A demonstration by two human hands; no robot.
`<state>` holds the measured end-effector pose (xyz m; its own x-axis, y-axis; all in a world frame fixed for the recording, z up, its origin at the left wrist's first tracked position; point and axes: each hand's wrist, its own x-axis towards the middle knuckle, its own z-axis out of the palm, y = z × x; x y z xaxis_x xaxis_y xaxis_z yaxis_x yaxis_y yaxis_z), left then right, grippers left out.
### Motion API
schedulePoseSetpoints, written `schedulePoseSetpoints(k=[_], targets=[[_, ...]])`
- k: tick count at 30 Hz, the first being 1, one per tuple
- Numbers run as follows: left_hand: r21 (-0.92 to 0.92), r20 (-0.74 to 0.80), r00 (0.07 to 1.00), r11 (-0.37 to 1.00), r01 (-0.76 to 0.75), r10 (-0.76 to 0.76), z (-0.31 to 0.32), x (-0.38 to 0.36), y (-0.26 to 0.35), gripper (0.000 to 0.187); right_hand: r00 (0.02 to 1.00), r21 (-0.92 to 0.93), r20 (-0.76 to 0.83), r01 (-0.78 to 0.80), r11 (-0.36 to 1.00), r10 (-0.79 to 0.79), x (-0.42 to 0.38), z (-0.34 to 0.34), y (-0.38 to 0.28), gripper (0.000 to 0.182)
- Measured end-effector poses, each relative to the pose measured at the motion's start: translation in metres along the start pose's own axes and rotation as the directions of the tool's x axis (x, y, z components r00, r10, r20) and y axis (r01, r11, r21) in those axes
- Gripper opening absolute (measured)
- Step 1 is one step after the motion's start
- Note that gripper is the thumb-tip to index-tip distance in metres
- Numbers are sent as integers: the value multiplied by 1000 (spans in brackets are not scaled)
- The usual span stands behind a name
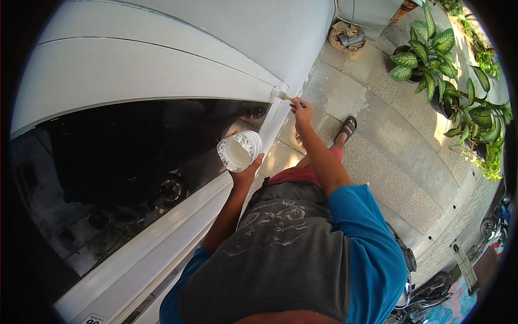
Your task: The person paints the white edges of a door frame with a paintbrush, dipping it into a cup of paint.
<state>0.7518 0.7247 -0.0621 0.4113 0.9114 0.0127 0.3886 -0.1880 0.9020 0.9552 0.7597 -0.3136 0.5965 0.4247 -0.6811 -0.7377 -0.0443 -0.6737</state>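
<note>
My left hand (247,171) is wrapped around a white plastic paint tub (255,141), tilted so that its mouth shows. White paint coats the inside and streaks the rim. In my right hand (302,112) is a paintbrush (285,96), gripped by its handle. The bristle end of the brush lies against the white wall (216,65), at the corner of the white frame around a dark glass pane (124,146). Most of the right-hand fingers curl around the handle, while the tub hides part of the left-hand fingers.
Paved ground (388,146) lies to the right, with my sandaled foot (349,127) on it. Leafy potted plants (423,59) line the far right side. A container with grey items (348,40) stands by the wall's far end. Behind me are a ladder (465,269) and parked motorbikes (431,291).
</note>
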Motion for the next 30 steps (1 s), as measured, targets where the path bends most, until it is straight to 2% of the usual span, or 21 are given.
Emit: schedulePoseSetpoints(k=[4, 6, 7, 9, 10, 12, 15, 17, 19, 20, 22, 26, 29, 30], targets=[[28, -11, 1000, 1000, -14, 15, 0, 1, -2, 97, 999, 77, 37, 25, 997, -28, -33, 28, -28, 22], [16, -19, 1000, 1000, -16, 16, -1, -1, -1, 98, 986, 42, 101, 128, 991, -131, -80, 47, -76, 20], [12, -16, 1000, 1000, -9, 9, -1, 0, 1, 98, 986, 42, 101, 129, 991, -132, -103, 51, -98, 20], [5, -16, 1000, 1000, 0, 0, -3, 2, 4, 98, 927, 197, 307, 161, 967, -217, -139, 54, -131, 21], [4, -14, 1000, 1000, 7, -7, -4, 2, 5, 98, 927, 193, 309, 160, 968, -215, -140, 55, -136, 21], [2, -15, 1000, 1000, 14, -14, -3, 2, 3, 98, 823, 380, 545, -70, 922, -162, -138, 54, -143, 30], [12, -32, 999, 1000, -15, 16, -5, 1, -1, 98, 854, 347, 515, -133, 928, -70, -96, 50, -109, 29], [-73, -46, 999, 997, -7, 3, -4, 1, 0, 98, 872, 326, 488, -145, 934, -35, -56, 33, -64, 30], [-49, -44, 999, 999, 11, -13, -3, 0, 0, 98, 940, 298, 323, -210, 931, 109, -26, 14, -26, 30], [-27, -38, 999, 999, 32, -33, -5, -2, 0, 99, 940, 298, 323, -214, 930, 113, -18, 5, -8, 30], [-19, -33, 999, 1000, 10, -11, -5, -1, -2, 99, 995, 57, 4, -96, 994, 95, -7, 0, 7, 29], [-46, -37, 999, 999, 2, -3, -5, -1, -2, 99, 1000, 50, 1, -19, 999, 19, -23, 15, 5, 27], [-109, -68, 997, 994, 28, -35, -2, -2, -4, 98, 996, 9, 81, 41, 999, -42, -94, 44, -62, 29], [-111, -67, 997, 993, 31, -38, -2, -3, -4, 98, 985, 62, 154, 67, 996, -76, -122, 48, -86, 30]])
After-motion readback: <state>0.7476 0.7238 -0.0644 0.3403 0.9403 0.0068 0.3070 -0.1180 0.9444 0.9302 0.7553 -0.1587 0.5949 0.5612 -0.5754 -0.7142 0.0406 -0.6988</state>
